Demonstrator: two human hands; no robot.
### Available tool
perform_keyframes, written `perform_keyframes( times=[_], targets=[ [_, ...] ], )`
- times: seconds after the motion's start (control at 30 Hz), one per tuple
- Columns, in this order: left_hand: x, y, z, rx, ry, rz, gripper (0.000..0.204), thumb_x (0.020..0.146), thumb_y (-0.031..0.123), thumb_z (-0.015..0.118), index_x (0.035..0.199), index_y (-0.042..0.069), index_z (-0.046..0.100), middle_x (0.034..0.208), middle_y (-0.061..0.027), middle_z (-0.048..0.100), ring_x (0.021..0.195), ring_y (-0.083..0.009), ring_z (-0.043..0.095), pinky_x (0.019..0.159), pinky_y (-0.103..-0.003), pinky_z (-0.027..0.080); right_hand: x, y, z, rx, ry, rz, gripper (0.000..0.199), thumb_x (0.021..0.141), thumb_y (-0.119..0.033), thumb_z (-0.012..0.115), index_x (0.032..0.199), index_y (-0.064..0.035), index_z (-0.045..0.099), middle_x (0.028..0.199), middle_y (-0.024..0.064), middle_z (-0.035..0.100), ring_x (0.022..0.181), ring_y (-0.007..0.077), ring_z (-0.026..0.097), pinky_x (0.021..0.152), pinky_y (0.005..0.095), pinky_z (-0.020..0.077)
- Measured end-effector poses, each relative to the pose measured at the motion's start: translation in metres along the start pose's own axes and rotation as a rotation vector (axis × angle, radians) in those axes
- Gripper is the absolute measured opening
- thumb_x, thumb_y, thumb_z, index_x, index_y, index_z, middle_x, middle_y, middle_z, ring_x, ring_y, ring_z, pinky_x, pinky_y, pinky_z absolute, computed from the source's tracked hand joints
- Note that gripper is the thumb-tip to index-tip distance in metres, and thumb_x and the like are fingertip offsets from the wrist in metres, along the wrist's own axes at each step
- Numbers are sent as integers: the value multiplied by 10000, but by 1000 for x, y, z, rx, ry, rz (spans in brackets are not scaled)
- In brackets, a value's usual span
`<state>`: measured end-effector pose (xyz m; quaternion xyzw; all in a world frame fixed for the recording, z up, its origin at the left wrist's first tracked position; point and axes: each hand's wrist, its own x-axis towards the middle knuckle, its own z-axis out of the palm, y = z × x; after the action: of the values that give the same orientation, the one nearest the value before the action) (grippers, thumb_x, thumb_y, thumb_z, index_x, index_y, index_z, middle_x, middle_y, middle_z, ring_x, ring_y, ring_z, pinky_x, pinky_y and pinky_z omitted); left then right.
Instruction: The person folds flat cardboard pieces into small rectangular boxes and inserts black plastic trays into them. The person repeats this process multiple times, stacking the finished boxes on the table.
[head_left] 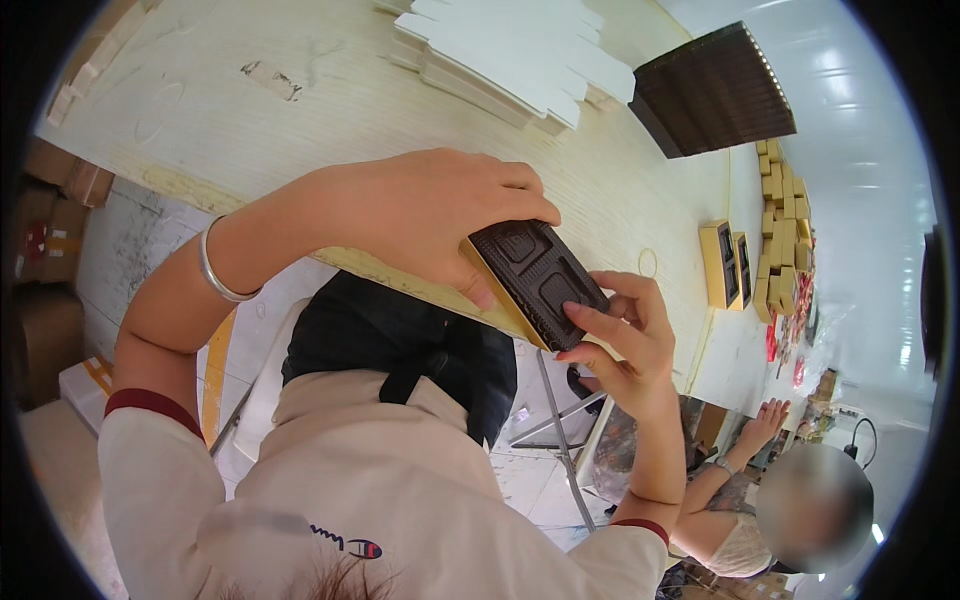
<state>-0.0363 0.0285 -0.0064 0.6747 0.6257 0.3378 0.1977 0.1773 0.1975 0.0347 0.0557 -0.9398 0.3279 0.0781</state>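
Between my two hands, over the table's near edge, is a small gold box [507, 292] with a dark brown plastic insert tray [540, 272] in its top. The tray has two rounded recesses side by side. My left hand [440, 215] grips the far left end of the box, fingers over the far side and thumb along the near side. At the other end my right hand [632, 335] pinches the corner, with one fingertip pressing on the tray near a recess. The box is tilted, so its underside is hidden.
Flat white card pieces [510, 50] lie stacked at the far side of the table [330, 110]. A tall stack of brown trays [712, 90] stands to their right. Gold boxes with trays [722, 265] and piled gold boxes [785, 230] sit farther right. A co-worker's hand [765, 425] rests beyond.
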Motion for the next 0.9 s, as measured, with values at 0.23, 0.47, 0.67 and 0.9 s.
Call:
perform_keyframes(
  times=[0.23,0.47,0.67,0.9],
  targets=[
    [6,-3,-2,69,-31,8,822,555,192,860,1306,140,530,1166,-66,549,1016,-282,566,835,-370,477,14,11,-2,-199,-71,-158,351,669,-67,774,1009,-20,700,1112,146,535,749,211,530,637,293,446],
    [1,0,6,245,23,-25,885,568,323,837,1363,152,486,1213,-68,520,1070,-284,535,907,-395,450,4,-1,7,-488,-34,-164,684,884,-582,456,1168,20,611,1401,233,427,1288,375,420,1024,526,342],
    [-6,11,21,764,193,184,777,639,428,749,1329,149,524,1209,-109,511,1114,-309,491,950,-488,408,-10,9,58,-411,190,-18,541,818,-382,669,1215,-25,583,1370,292,404,1241,452,434,991,469,402],
    [0,28,41,402,293,196,545,746,378,690,1213,107,611,1079,-95,544,1009,-292,499,905,-451,393,-27,11,38,-151,253,-28,435,724,-95,734,1142,-35,630,1236,256,498,1080,421,521,921,465,427]
  ],
)
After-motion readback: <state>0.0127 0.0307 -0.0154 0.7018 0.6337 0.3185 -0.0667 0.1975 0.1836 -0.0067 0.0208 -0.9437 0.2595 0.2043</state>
